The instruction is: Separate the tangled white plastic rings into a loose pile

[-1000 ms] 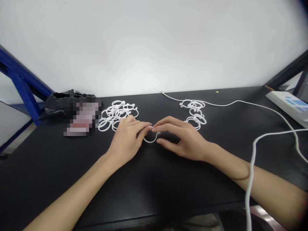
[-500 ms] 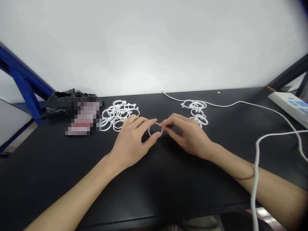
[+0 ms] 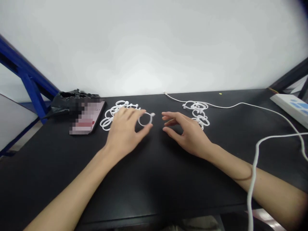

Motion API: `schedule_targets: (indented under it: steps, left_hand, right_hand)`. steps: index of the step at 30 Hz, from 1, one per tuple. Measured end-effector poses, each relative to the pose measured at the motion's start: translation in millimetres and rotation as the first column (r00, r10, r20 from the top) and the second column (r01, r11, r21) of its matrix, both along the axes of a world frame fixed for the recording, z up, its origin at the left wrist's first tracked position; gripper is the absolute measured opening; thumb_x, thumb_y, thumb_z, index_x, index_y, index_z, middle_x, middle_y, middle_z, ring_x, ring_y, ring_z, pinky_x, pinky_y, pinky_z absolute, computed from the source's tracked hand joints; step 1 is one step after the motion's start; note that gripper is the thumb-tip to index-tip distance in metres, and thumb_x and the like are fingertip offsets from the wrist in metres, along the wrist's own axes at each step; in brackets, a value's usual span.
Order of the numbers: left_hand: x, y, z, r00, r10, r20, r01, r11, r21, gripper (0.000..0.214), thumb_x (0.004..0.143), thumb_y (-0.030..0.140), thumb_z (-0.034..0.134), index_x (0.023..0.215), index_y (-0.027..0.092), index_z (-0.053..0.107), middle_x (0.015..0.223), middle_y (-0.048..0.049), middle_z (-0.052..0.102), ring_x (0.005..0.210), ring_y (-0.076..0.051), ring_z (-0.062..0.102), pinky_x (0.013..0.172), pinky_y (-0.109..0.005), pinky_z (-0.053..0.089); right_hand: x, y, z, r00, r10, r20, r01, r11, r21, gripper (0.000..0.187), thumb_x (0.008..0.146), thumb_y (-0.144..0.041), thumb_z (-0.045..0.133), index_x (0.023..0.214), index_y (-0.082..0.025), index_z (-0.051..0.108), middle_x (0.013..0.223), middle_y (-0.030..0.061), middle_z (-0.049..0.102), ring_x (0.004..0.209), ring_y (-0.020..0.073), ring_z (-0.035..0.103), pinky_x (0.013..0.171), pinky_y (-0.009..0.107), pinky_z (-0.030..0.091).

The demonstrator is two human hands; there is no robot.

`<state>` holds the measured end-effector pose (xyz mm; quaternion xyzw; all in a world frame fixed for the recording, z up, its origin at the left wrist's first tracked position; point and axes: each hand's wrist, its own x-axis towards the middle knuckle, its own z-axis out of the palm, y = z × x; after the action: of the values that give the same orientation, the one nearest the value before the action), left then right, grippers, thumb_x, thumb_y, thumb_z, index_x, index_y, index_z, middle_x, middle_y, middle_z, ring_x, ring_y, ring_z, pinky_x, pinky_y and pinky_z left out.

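My left hand [image 3: 124, 128] pinches a thin white ring [image 3: 151, 119] with a small knob on its right side, between thumb and fingers. Beyond and partly behind that hand lies a pile of similar white rings [image 3: 107, 124]. To the right, my right hand [image 3: 181, 131] is empty, thumb and fingers apart, a short gap from the held ring. Just past its knuckles another group of white rings with small loops [image 3: 199, 114] lies on the black table [image 3: 154, 179].
A phone [image 3: 90, 118], partly pixelated, lies at the left by a crumpled black plastic bag [image 3: 64, 102]. A white cable [image 3: 228, 106] runs along the back to the right, near a white box [image 3: 292, 107]. Another stretch of white cable [image 3: 255, 160] crosses over my right forearm.
My right hand has let go of the ring and its fingers have spread. My left hand has moved left with the ring, whose knob now shows.
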<state>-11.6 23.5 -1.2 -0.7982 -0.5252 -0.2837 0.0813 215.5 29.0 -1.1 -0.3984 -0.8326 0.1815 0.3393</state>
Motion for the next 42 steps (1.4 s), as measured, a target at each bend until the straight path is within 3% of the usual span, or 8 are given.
schedule_targets:
  steps: [4,8,13,19,26,29,34,42]
  left_hand:
    - [-36.2,18.9,1.0,0.938,0.343,-0.052,-0.345,0.938,-0.038,0.043,0.090,0.043,0.053,0.122,0.016,0.063,0.112,-0.0152,0.063,0.112,-0.038,0.050,0.093,-0.053,0.043]
    - [-59.2,32.5,-2.8,0.889,0.452,-0.072,-0.458,0.878,-0.140,0.049,0.089,0.045,0.049,0.126,0.016,0.061,0.121,-0.0177,0.060,0.117,-0.042,0.046,0.093,-0.056,0.041]
    - [-59.2,33.5,-5.6,0.891,0.446,-0.078,-0.453,0.876,-0.167,0.053,0.090,0.047,0.045,0.133,0.017,0.056,0.127,-0.0168,0.060,0.120,-0.043,0.045,0.094,-0.058,0.041]
    - [-53.2,21.9,-1.5,0.928,0.371,-0.025,-0.372,0.925,-0.078,0.047,0.093,0.044,0.045,0.130,0.019,0.058,0.125,-0.0180,0.060,0.116,-0.043,0.046,0.090,-0.061,0.041]
    - [-33.7,10.4,-0.1,0.976,0.218,0.006,-0.218,0.976,-0.002,0.037,0.093,0.037,0.050,0.124,0.019,0.060,0.120,-0.0124,0.063,0.113,-0.038,0.048,0.091,-0.054,0.041]
    - [-24.3,7.4,-2.3,0.988,0.152,0.000,-0.152,0.988,0.000,0.035,0.093,0.033,0.050,0.123,0.018,0.060,0.120,-0.0110,0.064,0.112,-0.034,0.049,0.092,-0.050,0.040]
    - [-11.1,2.6,-5.4,0.999,0.025,-0.037,-0.025,0.999,-0.020,0.032,0.094,0.031,0.051,0.122,0.018,0.059,0.114,-0.0089,0.066,0.108,-0.030,0.049,0.093,-0.046,0.039]
    - [-1.1,-2.8,-6.8,0.993,-0.108,-0.036,0.105,0.992,-0.072,0.027,0.095,0.028,0.050,0.118,0.019,0.059,0.111,-0.0069,0.067,0.108,-0.028,0.050,0.097,-0.047,0.039]
  right_hand:
    - [-0.5,-0.3,-2.1,0.997,-0.001,0.076,0.003,1.000,-0.024,0.037,0.091,-0.025,0.060,0.127,-0.018,0.054,0.110,0.0067,0.065,0.093,0.0166,0.067,0.085,0.033,0.057]
    - [-4.4,-1.1,-4.7,0.991,0.028,0.135,-0.023,0.999,-0.038,0.033,0.092,-0.027,0.058,0.124,-0.019,0.056,0.114,0.0074,0.063,0.098,0.0182,0.065,0.090,0.035,0.056]
    - [-2.1,2.8,-3.4,0.972,-0.026,0.232,0.014,0.998,0.053,0.033,0.093,-0.028,0.056,0.124,-0.017,0.057,0.115,0.0102,0.061,0.107,0.0230,0.061,0.094,0.039,0.053]
    - [21.0,25.0,-0.2,0.855,-0.365,0.369,0.232,0.905,0.356,0.033,0.095,-0.028,0.049,0.120,-0.010,0.061,0.110,0.0173,0.063,0.101,0.0314,0.059,0.087,0.049,0.051]
    - [45.8,40.2,12.0,0.703,-0.546,0.455,0.372,0.828,0.420,0.027,0.091,-0.015,0.041,0.095,-0.015,0.068,0.090,0.0133,0.069,0.083,0.0264,0.059,0.067,0.038,0.046]
    - [48.4,37.3,22.4,0.700,-0.483,0.525,0.393,0.875,0.282,0.021,0.088,-0.020,0.045,0.088,-0.020,0.067,0.087,0.0071,0.070,0.074,0.0220,0.060,0.058,0.032,0.040]
    - [49.7,31.8,25.2,0.740,-0.163,0.652,0.173,0.984,0.050,0.026,0.072,-0.029,0.063,0.098,-0.024,0.067,0.101,0.0045,0.068,0.092,0.0255,0.064,0.064,0.032,0.046]
    - [39.1,33.8,13.0,0.849,0.007,0.528,-0.021,1.000,0.021,0.020,0.085,-0.016,0.052,0.099,-0.020,0.065,0.098,0.0073,0.067,0.089,0.0211,0.064,0.076,0.033,0.051]
